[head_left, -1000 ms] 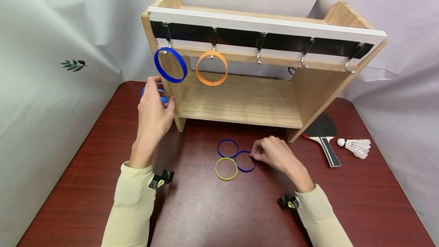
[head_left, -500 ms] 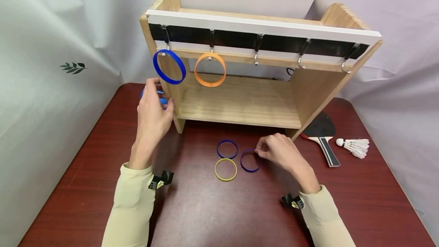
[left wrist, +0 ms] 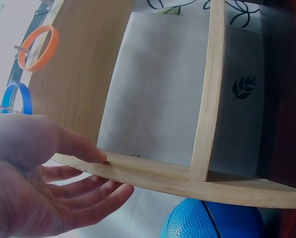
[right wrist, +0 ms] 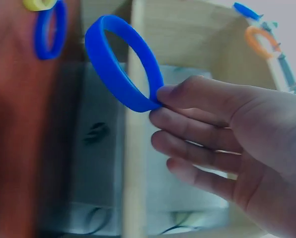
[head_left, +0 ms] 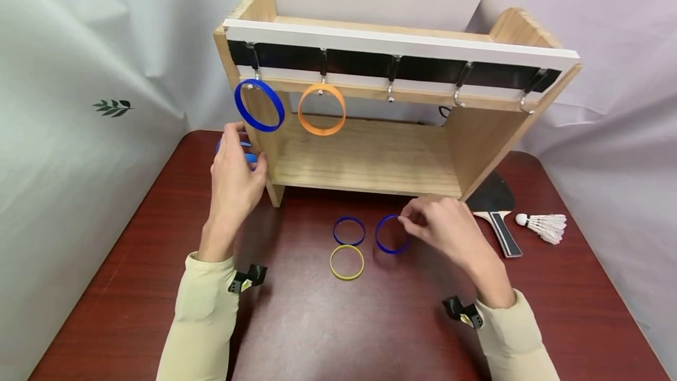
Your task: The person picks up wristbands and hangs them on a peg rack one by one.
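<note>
My right hand [head_left: 444, 225] pinches a blue silicone wristband [right wrist: 120, 74] between thumb and fingertips, raised above the table in front of the shelf. My left hand [head_left: 235, 187] grips the left side panel [left wrist: 138, 174] of a wooden shelf [head_left: 365, 154], thumb on one face and fingers on the other. On the table lie another blue wristband [head_left: 349, 231] and a yellow wristband [head_left: 347, 262], close together. A blue wristband [head_left: 259, 106] hangs from the leftmost hook of the shelf's front rail, and an orange wristband [head_left: 321, 110] from the hook beside it.
Further hooks [head_left: 391, 94] on the rail bear nothing. A blue textured ball [left wrist: 192, 220] sits behind the left panel. At the right lie a table tennis bat [head_left: 499, 225] and a shuttlecock [head_left: 545, 227]. Grey-white sheeting [head_left: 74, 151] surrounds the dark red table [head_left: 328, 322].
My right hand has lifted the blue wristband off the table, away from the other two, and moved slightly right. The left hand has kept its hold on the side panel.
</note>
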The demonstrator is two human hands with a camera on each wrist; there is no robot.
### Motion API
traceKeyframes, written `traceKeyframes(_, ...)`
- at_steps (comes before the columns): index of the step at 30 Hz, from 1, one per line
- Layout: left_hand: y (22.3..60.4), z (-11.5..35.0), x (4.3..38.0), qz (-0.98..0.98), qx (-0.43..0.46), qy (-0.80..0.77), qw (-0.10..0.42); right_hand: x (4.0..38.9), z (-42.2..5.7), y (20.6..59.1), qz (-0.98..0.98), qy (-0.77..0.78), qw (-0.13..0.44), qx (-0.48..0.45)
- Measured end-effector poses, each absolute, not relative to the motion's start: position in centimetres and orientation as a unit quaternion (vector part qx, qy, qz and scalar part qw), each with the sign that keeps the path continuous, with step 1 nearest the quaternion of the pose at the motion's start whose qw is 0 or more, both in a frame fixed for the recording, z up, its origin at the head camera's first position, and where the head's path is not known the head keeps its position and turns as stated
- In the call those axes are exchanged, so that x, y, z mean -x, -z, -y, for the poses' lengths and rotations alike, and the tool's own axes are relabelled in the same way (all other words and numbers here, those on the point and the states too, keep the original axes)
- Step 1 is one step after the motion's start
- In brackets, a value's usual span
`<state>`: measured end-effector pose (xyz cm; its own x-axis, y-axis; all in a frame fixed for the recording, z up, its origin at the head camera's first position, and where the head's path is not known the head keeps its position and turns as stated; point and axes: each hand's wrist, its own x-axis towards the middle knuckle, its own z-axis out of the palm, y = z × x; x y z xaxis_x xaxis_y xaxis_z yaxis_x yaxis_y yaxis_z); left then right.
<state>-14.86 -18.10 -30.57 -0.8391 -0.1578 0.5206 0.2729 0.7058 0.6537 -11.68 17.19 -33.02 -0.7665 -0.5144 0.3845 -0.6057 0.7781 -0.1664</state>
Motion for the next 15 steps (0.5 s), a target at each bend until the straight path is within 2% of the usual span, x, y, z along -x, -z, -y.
traceKeyframes(9,30.7,18.1,14.8,0.88,0.028,0.381,0.282,11.2,-15.6,25.1,0.827,-0.19,0.351,-0.397)
traceKeyframes(15,30.6,18.1,14.9,0.88,0.028,0.38,0.283,11.2,-13.4,20.5,0.773,-0.209,0.473,-0.366)
